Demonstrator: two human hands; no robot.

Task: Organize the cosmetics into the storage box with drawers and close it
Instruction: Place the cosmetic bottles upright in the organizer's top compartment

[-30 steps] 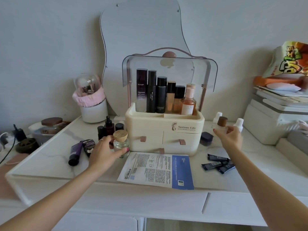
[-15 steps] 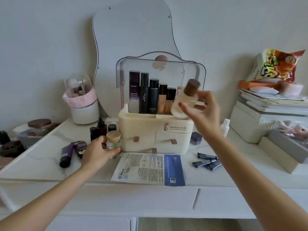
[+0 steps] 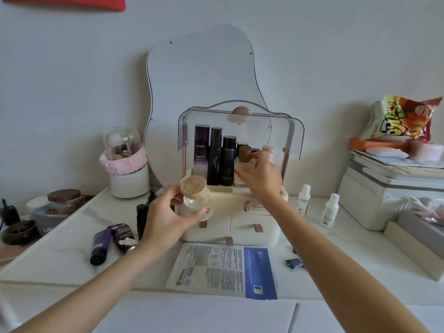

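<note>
The cream storage box (image 3: 240, 216) stands mid-table with its clear lid (image 3: 286, 135) raised and its drawers shut. Tall dark bottles (image 3: 217, 156) line its top compartment. My right hand (image 3: 260, 175) grips a round bottle with a brown cap (image 3: 245, 156) inside that compartment, beside the dark bottles. My left hand (image 3: 165, 218) holds a clear round bottle with a wooden cap (image 3: 194, 194) in the air just left of the box front. Two purple tubes (image 3: 109, 240) lie at the left; two small white bottles (image 3: 317, 205) stand right of the box.
A flat sachet (image 3: 223, 270) lies in front of the box, small dark sachets (image 3: 294, 261) to its right. A brush holder (image 3: 127, 167) and dark dropper bottles (image 3: 144, 212) stand left. White boxes with a snack bag (image 3: 396, 164) fill the right. A mirror (image 3: 204, 92) leans behind.
My right hand carried the brown-capped bottle from in front of the box down into the top compartment. My left hand lifted the wooden-capped bottle off the table toward the box.
</note>
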